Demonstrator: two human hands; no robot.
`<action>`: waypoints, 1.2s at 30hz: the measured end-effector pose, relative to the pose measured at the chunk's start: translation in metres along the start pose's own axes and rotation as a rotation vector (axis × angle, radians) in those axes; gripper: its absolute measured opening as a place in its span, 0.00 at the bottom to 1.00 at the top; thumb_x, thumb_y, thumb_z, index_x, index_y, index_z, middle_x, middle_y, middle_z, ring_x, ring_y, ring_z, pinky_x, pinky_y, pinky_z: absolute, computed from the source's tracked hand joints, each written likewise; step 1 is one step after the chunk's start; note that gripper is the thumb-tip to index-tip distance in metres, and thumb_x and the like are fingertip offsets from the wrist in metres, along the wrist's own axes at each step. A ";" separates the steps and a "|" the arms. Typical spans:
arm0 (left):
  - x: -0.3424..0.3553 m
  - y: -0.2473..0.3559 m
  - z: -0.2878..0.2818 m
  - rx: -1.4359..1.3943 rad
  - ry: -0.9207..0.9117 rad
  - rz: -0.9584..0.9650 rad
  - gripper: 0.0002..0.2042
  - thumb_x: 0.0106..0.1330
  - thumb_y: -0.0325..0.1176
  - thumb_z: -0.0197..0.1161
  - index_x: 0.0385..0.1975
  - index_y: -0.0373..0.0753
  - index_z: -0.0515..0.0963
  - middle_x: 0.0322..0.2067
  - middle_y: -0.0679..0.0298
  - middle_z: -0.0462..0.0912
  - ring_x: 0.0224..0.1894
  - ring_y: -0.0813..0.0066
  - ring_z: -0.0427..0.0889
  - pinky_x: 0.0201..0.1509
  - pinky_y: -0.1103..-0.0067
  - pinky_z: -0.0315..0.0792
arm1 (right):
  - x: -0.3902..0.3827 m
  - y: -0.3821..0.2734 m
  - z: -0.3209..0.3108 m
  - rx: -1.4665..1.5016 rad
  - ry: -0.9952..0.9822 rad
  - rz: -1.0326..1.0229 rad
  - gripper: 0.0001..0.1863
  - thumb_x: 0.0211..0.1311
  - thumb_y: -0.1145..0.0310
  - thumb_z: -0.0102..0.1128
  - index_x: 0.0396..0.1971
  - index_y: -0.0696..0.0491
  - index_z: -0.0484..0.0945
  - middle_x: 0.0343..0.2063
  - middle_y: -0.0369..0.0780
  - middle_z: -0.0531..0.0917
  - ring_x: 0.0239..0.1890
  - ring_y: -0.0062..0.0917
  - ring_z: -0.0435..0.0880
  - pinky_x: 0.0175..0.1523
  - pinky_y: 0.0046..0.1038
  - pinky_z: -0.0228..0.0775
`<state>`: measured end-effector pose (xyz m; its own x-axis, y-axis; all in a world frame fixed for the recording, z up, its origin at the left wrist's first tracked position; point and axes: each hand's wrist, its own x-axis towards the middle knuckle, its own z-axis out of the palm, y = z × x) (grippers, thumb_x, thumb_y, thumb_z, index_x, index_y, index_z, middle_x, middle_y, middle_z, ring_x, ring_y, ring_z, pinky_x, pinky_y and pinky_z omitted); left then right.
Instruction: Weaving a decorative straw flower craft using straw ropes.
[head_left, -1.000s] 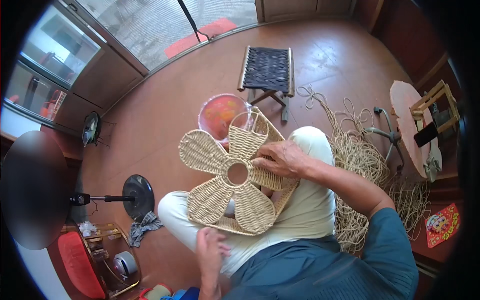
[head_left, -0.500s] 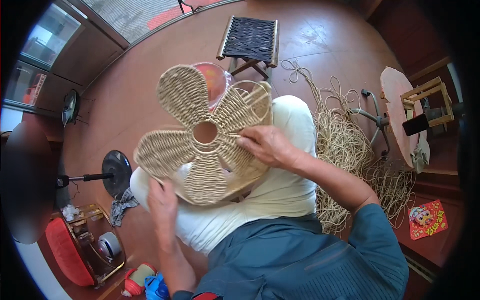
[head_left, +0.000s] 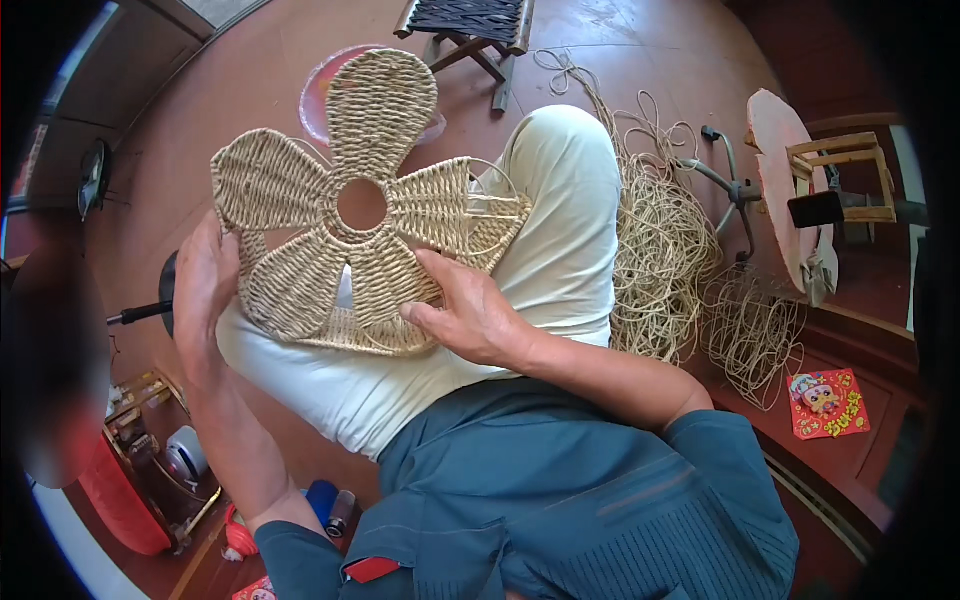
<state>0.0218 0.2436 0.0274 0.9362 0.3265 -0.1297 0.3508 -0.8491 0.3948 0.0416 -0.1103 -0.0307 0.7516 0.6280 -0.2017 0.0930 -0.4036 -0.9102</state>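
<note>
On my lap lies a woven, flower-shaped piece of tan cord (head_left: pixel 290 290), with several broad petals round an open central ring. Its right-hand petal is woven only partway, and bare frame and a thin loop show at its outer end. My left hand (head_left: pixel 208 272) is closed on the piece's left edge beside the left petal, its fingertips partly hidden. At the lower right petal, my right hand (head_left: pixel 468 308) grips the weave between thumb and fingers. Flat woven material shows beneath the petals along the near edge.
A big heap of loose cord (head_left: pixel 662 250) lies right of my knee. Beyond my lap stand a pink basin (head_left: pixel 318 95) and a folding stool (head_left: pixel 470 22). A round-topped table (head_left: pixel 780 150) lies tipped at the right. An open red-sided box (head_left: pixel 120 500) sits at lower left.
The woven piece has turned clockwise, bringing its partly woven petal from upper right to the right. My left hand has shifted up along the left edge; the right now grips the lower right petal.
</note>
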 end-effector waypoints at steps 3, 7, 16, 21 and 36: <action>0.014 -0.005 0.001 -0.019 -0.047 0.016 0.14 0.76 0.31 0.55 0.53 0.32 0.81 0.48 0.36 0.86 0.56 0.33 0.83 0.61 0.52 0.73 | -0.001 0.006 0.003 0.055 -0.034 0.025 0.38 0.68 0.62 0.70 0.71 0.70 0.70 0.59 0.61 0.84 0.63 0.47 0.85 0.68 0.40 0.75; 0.036 -0.007 0.012 0.083 -0.128 0.065 0.14 0.77 0.33 0.54 0.52 0.32 0.81 0.46 0.39 0.87 0.54 0.37 0.85 0.59 0.55 0.75 | 0.007 0.025 0.004 0.370 -0.207 0.201 0.32 0.69 0.74 0.65 0.72 0.68 0.71 0.60 0.47 0.86 0.62 0.28 0.85 0.69 0.31 0.75; 0.007 -0.014 0.051 0.059 0.183 0.017 0.14 0.82 0.41 0.57 0.45 0.36 0.81 0.41 0.41 0.87 0.50 0.35 0.85 0.53 0.50 0.75 | 0.024 0.015 -0.016 0.574 -0.299 0.209 0.25 0.72 0.76 0.57 0.67 0.65 0.76 0.57 0.41 0.86 0.56 0.23 0.84 0.64 0.29 0.76; -0.006 -0.013 0.054 0.005 0.166 -0.021 0.14 0.81 0.40 0.56 0.42 0.35 0.81 0.39 0.41 0.86 0.48 0.35 0.85 0.52 0.51 0.75 | 0.028 -0.003 -0.040 0.603 -0.451 0.297 0.29 0.73 0.73 0.55 0.72 0.63 0.74 0.59 0.41 0.87 0.58 0.22 0.86 0.65 0.29 0.78; -0.008 -0.017 0.034 -0.013 0.074 -0.053 0.17 0.80 0.42 0.58 0.51 0.35 0.86 0.39 0.44 0.89 0.44 0.45 0.88 0.55 0.61 0.77 | 0.042 -0.016 -0.057 0.474 -0.539 0.338 0.29 0.68 0.73 0.57 0.69 0.64 0.76 0.61 0.43 0.87 0.56 0.24 0.87 0.68 0.29 0.78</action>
<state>0.0092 0.2409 -0.0093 0.9122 0.4013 -0.0833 0.3994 -0.8246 0.4006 0.1089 -0.1154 -0.0039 0.2584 0.8065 -0.5318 -0.4634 -0.3795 -0.8008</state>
